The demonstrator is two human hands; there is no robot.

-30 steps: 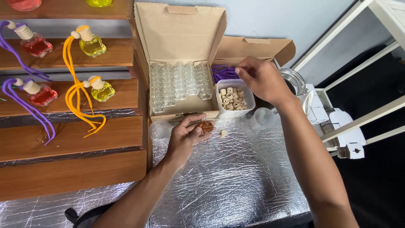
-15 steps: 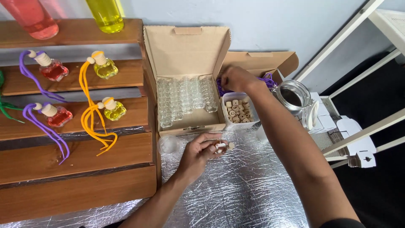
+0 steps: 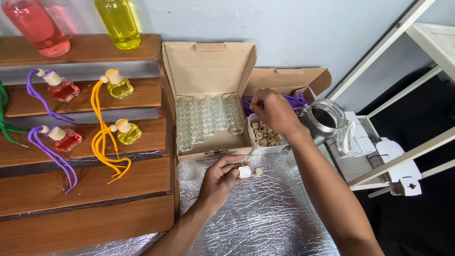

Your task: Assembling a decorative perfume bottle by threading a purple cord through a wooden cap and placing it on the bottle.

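My left hand (image 3: pixel 220 179) rests on the foil-covered table (image 3: pixel 265 218) and pinches a small white stopper (image 3: pixel 244 171) at its fingertips. A small wooden cap (image 3: pixel 259 171) lies just to the right of it. A small round glass bottle (image 3: pixel 187 171) sits to the left of that hand. My right hand (image 3: pixel 273 112) reaches over the white tub of wooden caps (image 3: pixel 264 137) toward purple cords (image 3: pixel 296 100) in the rear cardboard box, fingers pinched; what it holds is hidden. The open cardboard box (image 3: pixel 208 71) holds several empty glass bottles (image 3: pixel 208 118).
Wooden stepped shelves (image 3: pixel 85 189) on the left carry small red and yellow filled bottles with purple and orange cords, and two tall bottles on top. A glass jar (image 3: pixel 327 119) with a hinged lid stands right of the tub. A white metal rack (image 3: pixel 403 142) fills the right side.
My right hand moved from the tub of caps back to the purple cords in the rear box. My left hand stayed low on the foil, now showing a white stopper at its fingertips.
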